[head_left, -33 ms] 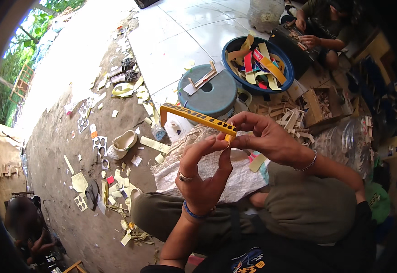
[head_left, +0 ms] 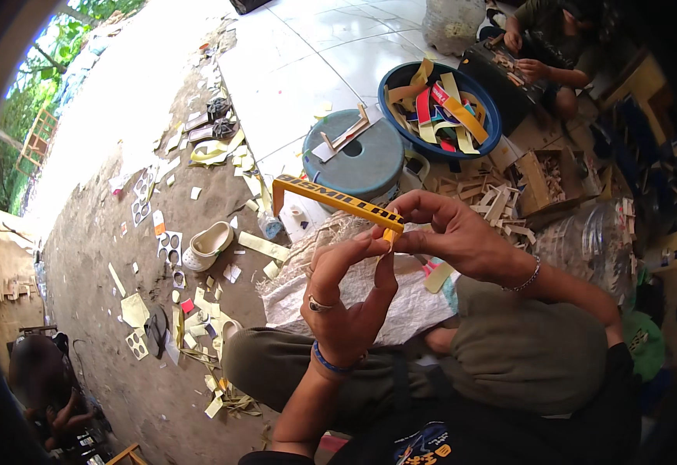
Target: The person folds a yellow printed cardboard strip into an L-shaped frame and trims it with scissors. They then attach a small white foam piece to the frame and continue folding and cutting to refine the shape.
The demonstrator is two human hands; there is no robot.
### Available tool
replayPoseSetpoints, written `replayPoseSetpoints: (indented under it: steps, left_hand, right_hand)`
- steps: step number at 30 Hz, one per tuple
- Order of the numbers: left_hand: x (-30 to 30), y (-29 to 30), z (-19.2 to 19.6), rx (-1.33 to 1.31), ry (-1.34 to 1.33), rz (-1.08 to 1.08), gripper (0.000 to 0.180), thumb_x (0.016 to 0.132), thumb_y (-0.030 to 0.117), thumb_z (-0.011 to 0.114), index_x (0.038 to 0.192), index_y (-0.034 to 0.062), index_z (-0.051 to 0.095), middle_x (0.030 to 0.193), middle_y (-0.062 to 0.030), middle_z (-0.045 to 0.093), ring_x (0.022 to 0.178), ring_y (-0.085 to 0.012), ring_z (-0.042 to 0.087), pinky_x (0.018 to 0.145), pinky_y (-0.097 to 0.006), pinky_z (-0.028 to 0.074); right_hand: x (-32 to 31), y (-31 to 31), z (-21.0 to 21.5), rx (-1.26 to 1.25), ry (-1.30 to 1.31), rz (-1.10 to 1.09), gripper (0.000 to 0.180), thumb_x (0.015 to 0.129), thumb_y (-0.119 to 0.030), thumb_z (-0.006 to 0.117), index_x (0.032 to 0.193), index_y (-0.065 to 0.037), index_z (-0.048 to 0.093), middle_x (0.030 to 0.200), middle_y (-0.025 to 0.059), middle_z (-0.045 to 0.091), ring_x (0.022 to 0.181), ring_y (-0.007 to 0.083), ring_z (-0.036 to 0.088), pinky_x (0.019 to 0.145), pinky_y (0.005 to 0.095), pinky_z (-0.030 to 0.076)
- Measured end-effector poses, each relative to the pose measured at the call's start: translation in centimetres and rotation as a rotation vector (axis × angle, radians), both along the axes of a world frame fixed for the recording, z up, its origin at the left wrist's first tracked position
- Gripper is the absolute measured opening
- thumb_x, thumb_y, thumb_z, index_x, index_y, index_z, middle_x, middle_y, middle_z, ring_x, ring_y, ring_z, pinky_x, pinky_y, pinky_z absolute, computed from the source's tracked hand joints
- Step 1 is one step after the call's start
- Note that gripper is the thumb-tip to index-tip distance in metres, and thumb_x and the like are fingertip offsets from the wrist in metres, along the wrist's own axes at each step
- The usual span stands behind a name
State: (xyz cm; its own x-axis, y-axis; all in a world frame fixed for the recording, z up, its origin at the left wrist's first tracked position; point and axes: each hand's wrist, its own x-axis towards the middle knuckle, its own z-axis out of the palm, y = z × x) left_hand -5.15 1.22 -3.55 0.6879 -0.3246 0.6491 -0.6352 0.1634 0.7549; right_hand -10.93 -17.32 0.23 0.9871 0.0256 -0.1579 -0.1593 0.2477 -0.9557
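Over my lap and the white woven sack (head_left: 416, 314): I hold up a yellow bracket (head_left: 335, 203), dark lettering along its long bar, its far arm bent down at the left and its near end at my fingertips.
Left hand (head_left: 346, 310): thumb and forefinger pressed together on a small yellow tip at the near end.
Right hand (head_left: 462, 240): thumb and forefinger pinching that same corner from the right.
Yellow covering: on along the long bar, as I judge it; the near end seems the part not yet finished, though my fingers hide too much of it to be sure.
Round stool (head_left: 381, 168): on its top I see a wooden bracket (head_left: 363, 118) of much the same shape, with a pale strip against it; that one looks bare of any yellow.
Blue basin (head_left: 498, 128): heaped with loose strips in yellow, cream and red, a few over the rim, so to my eye plenty is left unused.
Cardboard box (head_left: 532, 178): holds many small wooden pieces.
Wood pile (head_left: 501, 209): bare pale pieces lying loose outside the box, just beside it.
Clear plastic bag (head_left: 587, 244): near the box; I cannot tell what is inside.
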Motion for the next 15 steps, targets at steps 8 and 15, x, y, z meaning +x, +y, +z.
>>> replayPoseSetpoints:
  steps: [8,15]
  left_hand:
    - [-0.07,0.05,-0.37,0.000,-0.014,0.002,0.067,0.079,-0.011,0.079,0.136,0.0048,0.049,0.106,-0.0113,0.075,0.109,-0.0286,0.072,0.093,-0.038,0.053]
    - [-0.07,0.04,-0.14,-0.030,0.057,-0.047,0.067,0.081,-0.011,0.078,0.138,0.0046,0.047,0.105,-0.0125,0.075,0.106,-0.0260,0.073,0.095,-0.037,0.053]
  right_hand:
    - [-0.05,0.07,0.54,0.027,-0.012,0.012,0.036,0.098,-0.012,0.071,0.130,-0.002,0.059,0.122,0.0070,0.068,0.117,0.0128,0.063,0.103,0.0293,0.052]
    - [-0.11,0.04,0.24,-0.024,-0.054,-0.022,0.033,0.098,-0.013,0.071,0.128,-0.002,0.061,0.123,0.0067,0.068,0.114,0.0129,0.065,0.101,0.0290,0.054]
